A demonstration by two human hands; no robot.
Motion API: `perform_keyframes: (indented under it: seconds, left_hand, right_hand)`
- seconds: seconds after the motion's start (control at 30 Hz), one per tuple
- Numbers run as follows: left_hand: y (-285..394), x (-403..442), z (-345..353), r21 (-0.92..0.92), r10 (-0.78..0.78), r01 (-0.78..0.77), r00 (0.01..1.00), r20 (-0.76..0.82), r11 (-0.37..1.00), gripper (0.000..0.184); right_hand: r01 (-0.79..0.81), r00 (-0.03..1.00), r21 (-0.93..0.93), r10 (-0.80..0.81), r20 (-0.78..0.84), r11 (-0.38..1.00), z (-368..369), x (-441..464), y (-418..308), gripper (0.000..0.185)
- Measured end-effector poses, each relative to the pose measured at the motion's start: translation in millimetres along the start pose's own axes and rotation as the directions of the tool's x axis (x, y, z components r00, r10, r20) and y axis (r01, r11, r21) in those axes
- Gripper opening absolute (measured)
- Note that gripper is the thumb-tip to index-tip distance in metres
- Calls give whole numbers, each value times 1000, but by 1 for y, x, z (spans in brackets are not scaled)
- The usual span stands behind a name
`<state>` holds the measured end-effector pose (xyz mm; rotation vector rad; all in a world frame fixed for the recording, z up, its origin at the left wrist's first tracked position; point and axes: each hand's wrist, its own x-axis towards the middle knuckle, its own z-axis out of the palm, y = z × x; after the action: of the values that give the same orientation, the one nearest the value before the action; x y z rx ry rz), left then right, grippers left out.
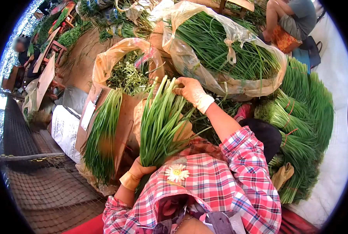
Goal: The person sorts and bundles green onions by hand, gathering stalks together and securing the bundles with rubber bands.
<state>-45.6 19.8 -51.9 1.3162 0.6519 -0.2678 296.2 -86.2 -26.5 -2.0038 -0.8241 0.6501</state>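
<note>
A bunch of garlic chives (pixel 158 124) stands in front of my chest, pale stem ends up and green leaves toward me. My gloved left hand (pixel 141 170) is closed round its leafy lower part. At the top right of the bunch, my gloved right hand (pixel 192 93) has its thumb and fingers pinched on the stem ends. To the left, a second bunch of chives (pixel 103 134) lies on a brown board (pixel 124 124), beside a flat white piece (pixel 88 115). Just beyond, an open plastic bag (pixel 102 64) holds cut stem pieces (pixel 128 74).
A large plastic bag (pixel 274 86) full of loose chives (pixel 224 46) stands ahead. Tied bundles (pixel 298 117) are stacked on the right, on white sheeting (pixel 337 171). Netting (pixel 53 191) covers the lower left. One person (pixel 294 19) sits at upper right, another (pixel 23 52) at far left.
</note>
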Motion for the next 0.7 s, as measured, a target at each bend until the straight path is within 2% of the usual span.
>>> perform_keyframes:
  seconds: [0.1, 0.13, 0.17, 0.2, 0.23, 0.33, 0.37, 0.43, 0.47, 0.53, 0.57, 0.6, 0.63, 0.67, 0.7]
  left_hand:
    - [-19, 11, -7, 50, 39, -41, 999, 31, 998, 57]
    - [-22, 13, -7, 46, 41, -42, 999, 30, 998, 57]
    - [-24, 14, -6, -12, 3, -2, 1000, 23, 1000, 57]
    - [-24, 12, -6, -68, -38, 39, 999, 18, 997, 57]
    - [-19, 9, -4, -68, -37, 38, 999, 13, 997, 57]
    - [-3, 7, 2, -56, -16, 16, 1000, -2, 998, 58]
    - [-1, 10, 2, -21, 34, -34, 999, 24, 999, 59]
    - [-10, 16, 1, 7, 88, -89, 995, 51, 996, 60]
    - [-9, 22, 1, 35, 109, -112, 990, 87, 993, 61]
    - [11, 8, 15, -134, 100, -91, 993, 62, 987, 62]
    - [0, 16, 11, -130, 103, -94, 993, 64, 987, 62]
    - [-23, 28, 2, -26, 134, -132, 988, 80, 991, 61]
    - [1, 17, 12, -16, 102, -101, 992, 78, 995, 60]
    - [26, 6, 23, -7, 71, -70, 995, 76, 998, 60]
    - [10, 8, 14, -4, 66, -66, 995, 76, 998, 60]
  right_hand:
    - [49, 996, -81, -55, -73, 995, 8, -7, 3, 38]
    - [156, 962, -407, -233, -146, 900, 13, -8, 4, 45]
    - [208, 895, -690, -419, -152, 694, 17, -11, 4, 52]
    - [203, 875, -729, -455, -165, 654, 21, -14, 3, 63]
    - [208, 873, -727, -459, -163, 655, 21, -21, -3, 63]
    - [408, 795, -540, -577, -185, 736, 15, -48, -15, 65]
    - [383, 844, -408, -493, -211, 829, 11, -57, -25, 65]
    - [428, 768, -508, -597, -231, 747, 18, -69, -24, 63]
    - [502, 800, -428, -591, -99, 752, 22, -79, -35, 63]
    - [579, 815, -196, -559, 149, 791, 38, -102, -51, 62]
    - [580, 794, -60, -546, 268, 813, 44, -108, -56, 61]
    - [737, 671, 182, -737, -81, 651, 63, -105, -49, 53]
    - [737, 671, 184, -737, -82, 650, 54, -102, -51, 53]
    - [365, 893, 688, -444, -70, 627, 34, -96, -53, 49]
    - [-88, 979, 954, -151, 135, 286, 15, -88, -51, 45]
